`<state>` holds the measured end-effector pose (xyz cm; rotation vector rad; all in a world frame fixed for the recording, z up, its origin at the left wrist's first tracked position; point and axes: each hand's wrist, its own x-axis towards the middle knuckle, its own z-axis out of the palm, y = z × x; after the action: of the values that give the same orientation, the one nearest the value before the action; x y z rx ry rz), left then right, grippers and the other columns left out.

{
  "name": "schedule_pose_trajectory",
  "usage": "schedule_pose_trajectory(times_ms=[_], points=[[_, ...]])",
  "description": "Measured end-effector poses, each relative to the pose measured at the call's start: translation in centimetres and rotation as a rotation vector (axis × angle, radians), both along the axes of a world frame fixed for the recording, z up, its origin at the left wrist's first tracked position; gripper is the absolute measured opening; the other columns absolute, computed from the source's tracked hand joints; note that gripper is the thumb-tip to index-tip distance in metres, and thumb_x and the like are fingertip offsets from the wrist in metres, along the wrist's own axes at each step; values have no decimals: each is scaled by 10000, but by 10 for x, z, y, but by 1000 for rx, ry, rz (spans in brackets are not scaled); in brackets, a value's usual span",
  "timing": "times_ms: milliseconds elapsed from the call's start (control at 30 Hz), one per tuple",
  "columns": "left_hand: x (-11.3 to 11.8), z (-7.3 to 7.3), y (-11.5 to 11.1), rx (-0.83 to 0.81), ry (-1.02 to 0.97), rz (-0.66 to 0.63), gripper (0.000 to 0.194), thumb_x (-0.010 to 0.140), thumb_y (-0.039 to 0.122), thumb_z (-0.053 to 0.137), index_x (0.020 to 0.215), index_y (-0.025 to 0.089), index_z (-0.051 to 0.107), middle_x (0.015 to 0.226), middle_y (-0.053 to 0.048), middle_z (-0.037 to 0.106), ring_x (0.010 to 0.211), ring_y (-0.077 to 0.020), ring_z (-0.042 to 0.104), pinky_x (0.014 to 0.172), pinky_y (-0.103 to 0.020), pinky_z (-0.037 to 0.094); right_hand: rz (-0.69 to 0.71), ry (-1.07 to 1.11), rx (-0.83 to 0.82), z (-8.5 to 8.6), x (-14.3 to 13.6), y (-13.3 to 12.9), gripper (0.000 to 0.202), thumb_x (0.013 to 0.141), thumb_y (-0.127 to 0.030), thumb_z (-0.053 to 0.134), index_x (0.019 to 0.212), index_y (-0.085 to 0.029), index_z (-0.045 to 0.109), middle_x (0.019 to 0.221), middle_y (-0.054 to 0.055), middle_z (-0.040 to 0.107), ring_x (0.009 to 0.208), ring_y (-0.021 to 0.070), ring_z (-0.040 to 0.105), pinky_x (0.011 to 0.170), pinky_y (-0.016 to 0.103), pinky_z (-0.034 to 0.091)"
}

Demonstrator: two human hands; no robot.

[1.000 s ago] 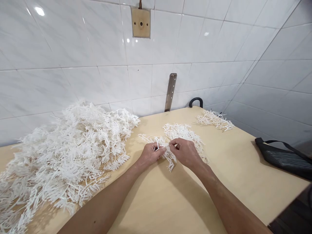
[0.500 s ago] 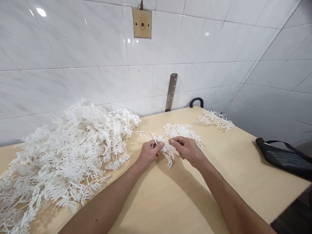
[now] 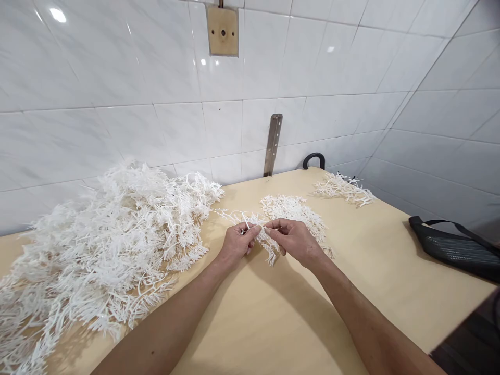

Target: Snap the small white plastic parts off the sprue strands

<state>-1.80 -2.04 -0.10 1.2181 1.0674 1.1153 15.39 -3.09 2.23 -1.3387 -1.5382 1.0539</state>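
A white artificial plant sprig (image 3: 269, 249) is pinched in my left hand (image 3: 237, 242), thumb on top, its thin stem sticking out toward the upper left. My right hand (image 3: 292, 240) is closed at the sprig's right side, thumb and forefinger pressed together on its fine branchlets. The tips of both hands are close together, just above the table. Right behind my right hand lies a small heap of white plant pieces (image 3: 291, 208). To the left spreads a large pile of white artificial branches (image 3: 128, 245).
On the pale wooden table (image 3: 250, 323), bare white stems (image 3: 344, 188) lie at the far right corner. A black mesh bag (image 3: 457, 247) rests at the right edge. A metal strip (image 3: 273, 145) and a black curved handle (image 3: 314, 156) stand by the tiled wall.
My right hand has moved slightly left, closer to my left hand, and its fingertips now meet the sprig. My left hand keeps its hold. The view has shifted a little.
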Motion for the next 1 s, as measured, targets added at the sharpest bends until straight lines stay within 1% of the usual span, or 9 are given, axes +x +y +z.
schedule_pose_trajectory(times_ms=[133, 267, 500, 567, 700, 900, 1000], points=[[0, 0, 0, -2, -17, 0, 389, 732, 521, 717, 751, 147, 611, 489, 56, 480, 371, -48, 378, 378, -189, 275, 25, 4, -3, -4, 3, 1, 291, 780, -441, 674, 909, -181, 700, 695, 3, 658, 415, 82, 492, 402, 219, 411], [0, -1, 0, -13, -22, 1, 397, 721, 528, 725, 733, 152, 597, 489, 57, 484, 368, -48, 385, 378, -190, 280, 43, 57, -10, -7, 4, 1, 281, 777, -438, 681, 893, -181, 683, 729, 3, 659, 419, 84, 510, 401, 226, 432], [0, 1, 0, -11, -12, -2, 406, 716, 537, 725, 725, 153, 596, 482, 56, 479, 366, -51, 384, 375, -192, 282, 40, 103, -30, -5, 1, 2, 303, 775, -466, 677, 857, -174, 664, 698, -8, 636, 424, 85, 501, 390, 222, 447], [1, 1, -1, -10, -17, -2, 406, 713, 537, 727, 725, 152, 600, 483, 55, 479, 367, -51, 382, 376, -192, 286, 42, 107, -35, -4, 0, 2, 312, 779, -472, 671, 867, -172, 667, 659, -15, 614, 425, 88, 495, 388, 221, 444], [1, 1, -1, -14, -9, 0, 421, 704, 554, 727, 715, 153, 600, 481, 54, 476, 365, -53, 387, 374, -193, 280, 45, 86, -42, -3, 0, 1, 329, 792, -487, 649, 871, -169, 678, 585, -26, 573, 422, 97, 491, 387, 219, 431], [0, 0, 0, -10, 6, -5, 430, 699, 565, 721, 720, 151, 605, 487, 50, 483, 370, -54, 379, 379, -198, 272, 20, 63, -28, -4, 0, 2, 276, 789, -454, 642, 814, -180, 667, 593, -29, 590, 409, 96, 492, 396, 225, 417], [0, 0, -1, -12, 29, -10, 416, 704, 552, 712, 692, 156, 587, 485, 47, 484, 381, -59, 375, 395, -205, 273, -28, -25, -3, -8, 1, 4, 241, 813, -417, 597, 822, -186, 666, 599, -17, 615, 402, 108, 505, 413, 240, 427]])
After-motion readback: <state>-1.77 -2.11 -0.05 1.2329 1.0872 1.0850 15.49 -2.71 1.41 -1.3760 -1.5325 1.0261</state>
